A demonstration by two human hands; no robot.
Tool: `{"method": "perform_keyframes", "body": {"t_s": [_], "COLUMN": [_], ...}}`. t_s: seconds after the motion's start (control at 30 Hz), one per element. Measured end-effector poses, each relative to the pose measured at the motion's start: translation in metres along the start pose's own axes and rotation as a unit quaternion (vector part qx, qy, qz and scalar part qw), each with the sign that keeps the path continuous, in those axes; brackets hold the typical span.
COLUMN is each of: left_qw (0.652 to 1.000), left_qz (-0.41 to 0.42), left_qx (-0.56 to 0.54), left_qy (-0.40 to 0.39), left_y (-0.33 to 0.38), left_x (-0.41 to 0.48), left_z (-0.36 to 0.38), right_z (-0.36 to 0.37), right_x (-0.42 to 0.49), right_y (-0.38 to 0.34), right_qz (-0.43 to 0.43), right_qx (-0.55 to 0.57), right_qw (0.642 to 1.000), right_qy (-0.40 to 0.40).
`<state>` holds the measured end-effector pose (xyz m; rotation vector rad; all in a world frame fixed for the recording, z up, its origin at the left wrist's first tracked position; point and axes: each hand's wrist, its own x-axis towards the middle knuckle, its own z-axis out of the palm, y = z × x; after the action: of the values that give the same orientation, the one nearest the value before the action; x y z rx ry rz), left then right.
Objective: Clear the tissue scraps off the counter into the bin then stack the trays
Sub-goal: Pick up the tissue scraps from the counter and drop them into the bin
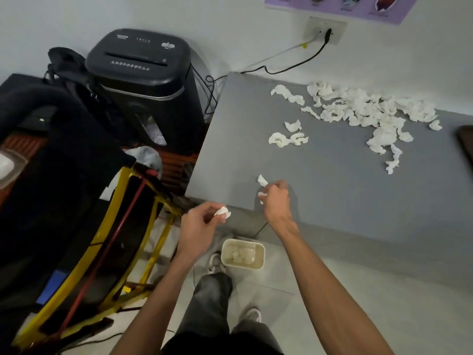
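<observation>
My left hand [202,222] pinches a crumpled tissue scrap [223,212] just off the counter's near-left corner, above the floor. My right hand [276,198] grips other white scraps [262,181] over the grey counter [332,180] near its front edge. A small beige bin [242,264] stands on the floor below, between my hands, with several scraps inside. A large heap of torn tissue [368,108] lies at the counter's back, and a few loose scraps [286,135] lie nearer the middle. No trays are plainly in view.
A black paper shredder [143,80] stands left of the counter by the wall. A black chair and a yellow metal frame [143,239] crowd the floor at left. A cable runs from the wall socket [326,30]. A dark object [467,142] sits at the counter's right edge.
</observation>
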<state>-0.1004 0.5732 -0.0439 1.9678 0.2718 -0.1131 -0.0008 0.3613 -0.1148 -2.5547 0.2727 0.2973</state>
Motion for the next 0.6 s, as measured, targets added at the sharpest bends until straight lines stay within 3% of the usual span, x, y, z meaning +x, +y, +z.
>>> {"method": "perform_keyframes", "body": {"t_s": [0.17,0.27,0.4,0.6], "left_qw": [0.999,0.999,0.994,0.984], "left_qz": [-0.023,-0.042,-0.104,-0.171], "left_qx": [0.028,0.021,-0.025,-0.008], "left_qy": [-0.003,-0.019,-0.005,-0.054], "left_y": [-0.030,-0.052,-0.092,-0.183], "left_x": [-0.060,-0.087,-0.105,-0.097], "left_z": [0.028,0.046,0.068,0.105], "right_z": [-0.007,-0.001,0.036,0.129], "right_x": [-0.061,-0.109,-0.163,-0.181], "right_y": [0.042,0.066,0.105,0.171], "right_qz": [-0.007,-0.003,-0.006,0.086], "right_qx": [0.097,0.167,0.176,0.161], "right_qw": [0.995,0.986,0.984,0.983], "right_qy": [-0.019,0.021,0.015,0.005]}}
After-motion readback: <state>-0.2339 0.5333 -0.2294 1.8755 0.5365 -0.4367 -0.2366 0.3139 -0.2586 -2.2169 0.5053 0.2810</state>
